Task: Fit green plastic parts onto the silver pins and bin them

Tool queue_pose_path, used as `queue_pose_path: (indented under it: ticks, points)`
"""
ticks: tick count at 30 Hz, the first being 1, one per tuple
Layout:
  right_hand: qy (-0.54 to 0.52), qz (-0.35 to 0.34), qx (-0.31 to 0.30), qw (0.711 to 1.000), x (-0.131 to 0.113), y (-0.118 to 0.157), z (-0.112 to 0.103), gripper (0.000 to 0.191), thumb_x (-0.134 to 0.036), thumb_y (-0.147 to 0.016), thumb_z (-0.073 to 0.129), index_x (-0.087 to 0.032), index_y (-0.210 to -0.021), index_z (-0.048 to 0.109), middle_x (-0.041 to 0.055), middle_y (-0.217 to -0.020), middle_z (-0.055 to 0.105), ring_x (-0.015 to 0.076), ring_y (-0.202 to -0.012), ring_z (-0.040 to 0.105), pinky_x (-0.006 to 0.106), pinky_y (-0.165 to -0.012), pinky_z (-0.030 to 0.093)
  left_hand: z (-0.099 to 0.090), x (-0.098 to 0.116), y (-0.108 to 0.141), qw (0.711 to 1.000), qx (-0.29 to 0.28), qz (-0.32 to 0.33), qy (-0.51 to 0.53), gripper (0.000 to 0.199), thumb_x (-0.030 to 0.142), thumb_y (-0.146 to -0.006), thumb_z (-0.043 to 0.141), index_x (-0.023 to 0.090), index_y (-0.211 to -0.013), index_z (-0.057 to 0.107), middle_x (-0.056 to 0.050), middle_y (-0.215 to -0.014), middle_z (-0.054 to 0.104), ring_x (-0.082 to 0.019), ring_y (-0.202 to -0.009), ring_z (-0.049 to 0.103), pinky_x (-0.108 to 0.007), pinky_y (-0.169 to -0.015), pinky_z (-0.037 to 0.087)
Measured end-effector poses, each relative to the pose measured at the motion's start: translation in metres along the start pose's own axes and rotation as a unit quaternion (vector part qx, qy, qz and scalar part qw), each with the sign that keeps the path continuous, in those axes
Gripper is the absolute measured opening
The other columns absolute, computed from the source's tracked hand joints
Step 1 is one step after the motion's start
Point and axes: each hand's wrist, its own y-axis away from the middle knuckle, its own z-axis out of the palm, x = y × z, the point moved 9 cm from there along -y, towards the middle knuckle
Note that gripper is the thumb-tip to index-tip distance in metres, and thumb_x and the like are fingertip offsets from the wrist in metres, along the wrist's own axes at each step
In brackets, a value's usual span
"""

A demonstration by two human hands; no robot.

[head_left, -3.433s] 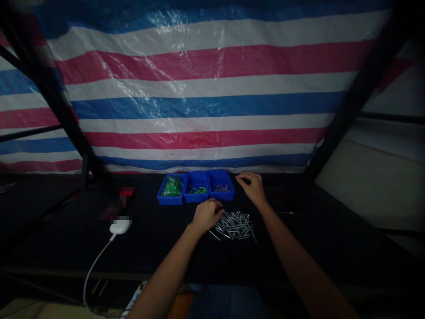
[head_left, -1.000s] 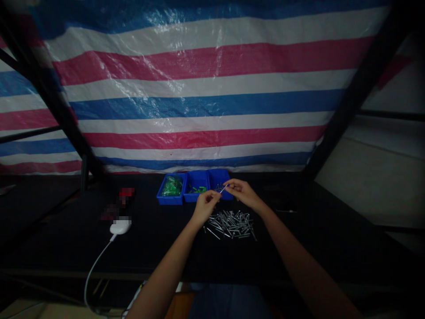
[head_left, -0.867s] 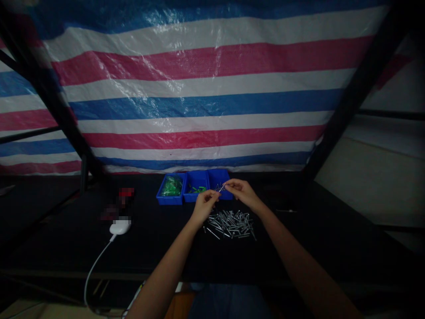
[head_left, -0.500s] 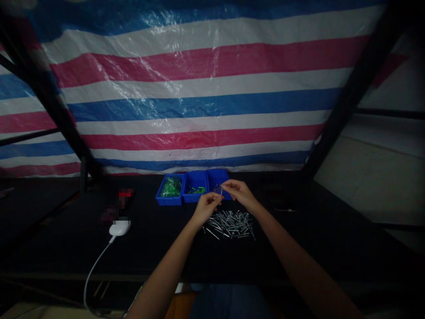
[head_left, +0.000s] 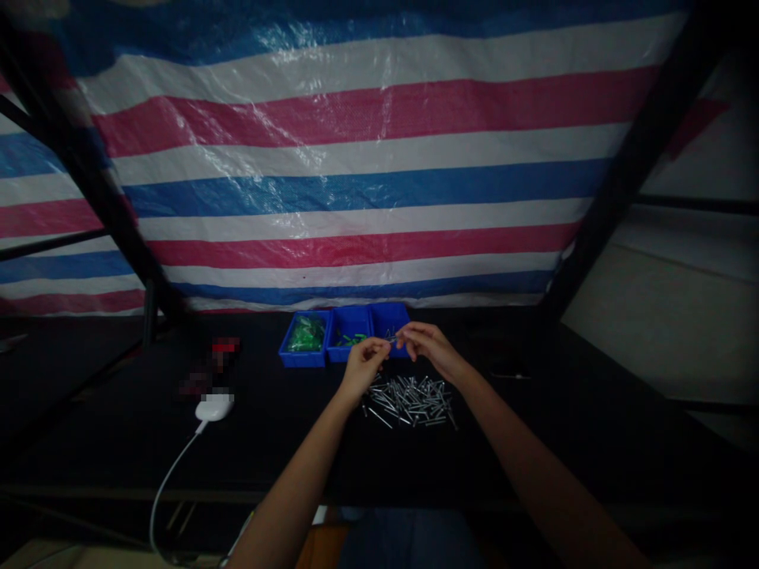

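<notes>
A small metal rod [head_left: 392, 339] lies nearly level between my two hands, above the front of the blue bins. My left hand [head_left: 366, 366] pinches its left end. At the other end, the fingers of my right hand [head_left: 428, 348] are bent round the tip; whether they grip it is too small to tell. Just below my hands a loose pile of metal screws or rods [head_left: 412, 401] is spread on the black table [head_left: 285, 450].
Three blue bins stand behind my hands: the left bin [head_left: 303, 359] holds green pieces in plastic, the middle bin [head_left: 349, 312] green parts, the right bin [head_left: 388, 310] metal pieces. A white device [head_left: 213, 407] with a cable lies left. Striped sheeting [head_left: 368, 190] hangs behind.
The rod has turned from upright to nearly level. My left hand has moved slightly left, and the fingers of my right hand have spread a little.
</notes>
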Motion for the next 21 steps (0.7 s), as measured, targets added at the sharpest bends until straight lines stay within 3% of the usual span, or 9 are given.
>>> queue_pose_path:
  ticks: [5,12,21]
  points:
    - [-0.006,0.018,-0.029,0.999,0.004,0.001,0.003,0.025,-0.040,-0.071,0.057,-0.015,-0.072,0.057,0.0034,-0.068,0.062,0.0074,-0.045,0.046,0.021,-0.044,0.036,-0.007,0.001,-0.001,1.000,0.022,-0.002,0.012,0.035,0.044,-0.065,0.064,0.012,-0.079,0.061,0.002,-0.059,0.052,-0.004,-0.044,0.040,-0.016,-0.039,0.025]
    - [0.039,0.077,-0.125,0.988,0.017,0.007,0.020,0.020,-0.033,-0.067,0.061,-0.013,-0.068,0.060,0.0022,-0.060,0.062,0.0073,-0.047,0.048,0.020,-0.047,0.036,-0.012,-0.001,-0.004,0.999,0.027,0.008,0.027,0.036,0.043,-0.067,0.063,0.012,-0.085,0.061,0.001,-0.061,0.052,-0.004,-0.043,0.039,-0.016,-0.039,0.025]
    - [0.080,0.096,-0.147,0.981,0.027,0.008,0.034,0.019,-0.033,-0.067,0.061,-0.014,-0.067,0.060,-0.0007,-0.054,0.059,0.0060,-0.043,0.046,0.018,-0.042,0.033,-0.007,0.002,0.000,1.000,0.008,-0.005,0.017,0.038,0.044,-0.068,0.062,0.012,-0.088,0.062,0.002,-0.055,0.048,-0.005,-0.044,0.039,-0.016,-0.039,0.025]
